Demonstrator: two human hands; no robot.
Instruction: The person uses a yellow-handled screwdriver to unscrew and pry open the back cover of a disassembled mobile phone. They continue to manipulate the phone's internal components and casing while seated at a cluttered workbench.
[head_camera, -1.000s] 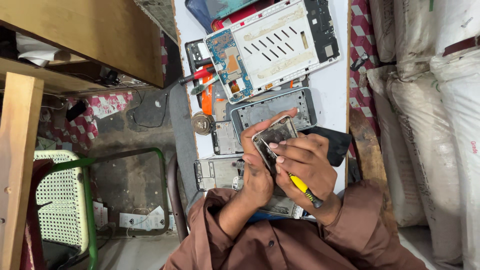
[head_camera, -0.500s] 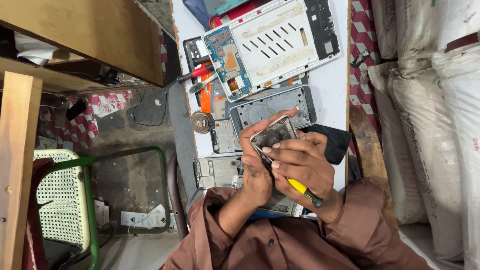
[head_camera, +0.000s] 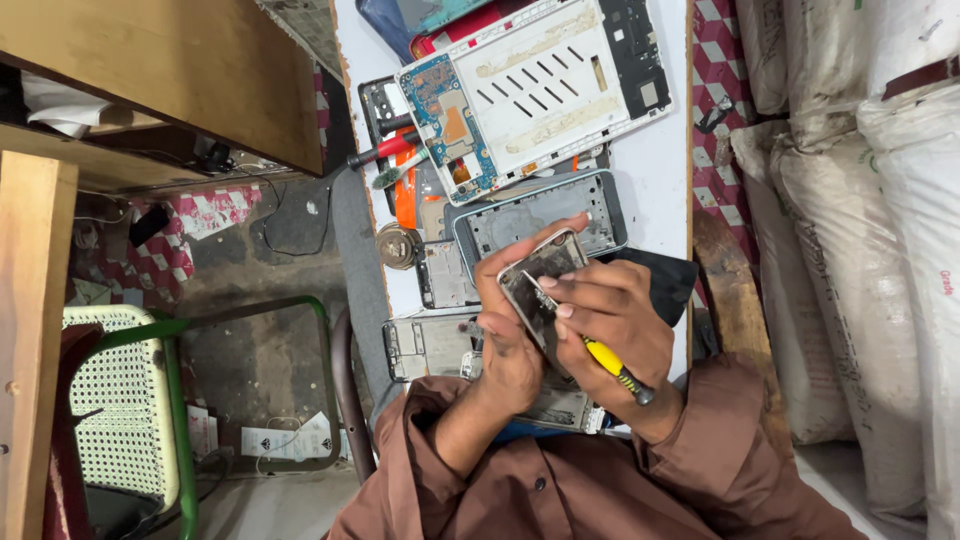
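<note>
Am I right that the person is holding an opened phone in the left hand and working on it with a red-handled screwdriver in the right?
Not quite: the screwdriver in the right hand has a yellow handle, not red, as the head view shows. The left hand does hold the opened phone. A red-handled tool lies untouched on the white table.

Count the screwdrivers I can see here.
2. A yellow-handled screwdriver sits in the right hand, tip on the opened phone. A red-handled screwdriver lies on the white table. Clutter may hide others.
</note>
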